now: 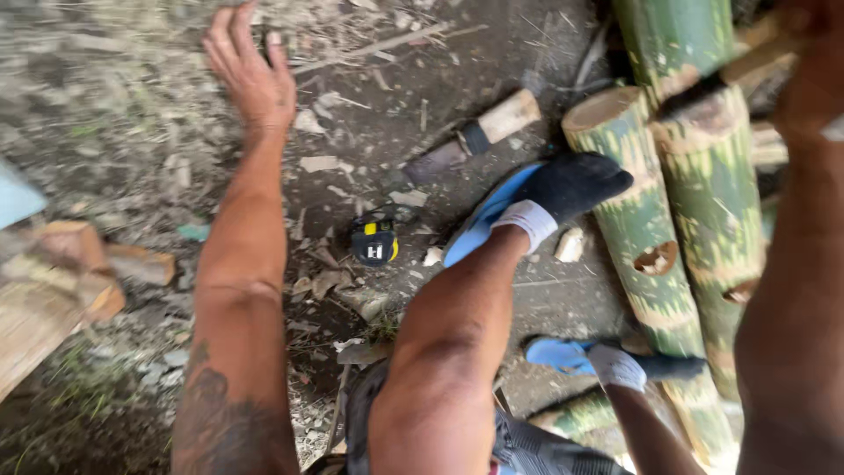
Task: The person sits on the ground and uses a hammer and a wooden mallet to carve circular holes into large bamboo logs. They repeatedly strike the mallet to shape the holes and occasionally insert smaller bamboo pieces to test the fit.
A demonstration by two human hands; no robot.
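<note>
Bamboo poles (668, 220) lie on chip-strewn dirt ground (132, 114) outdoors.

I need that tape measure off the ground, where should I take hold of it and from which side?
Probably from above: the tape measure lies flat on the dirt between the left arm and the raised foot. Pinch its two rounded side edges; chips crowd its lower edge.

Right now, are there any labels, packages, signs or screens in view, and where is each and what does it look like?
Tape measure: on the dirt below the left hand, rounded black and yellow case with a small pale label on its face.
No packages, signs or screens show.
</note>
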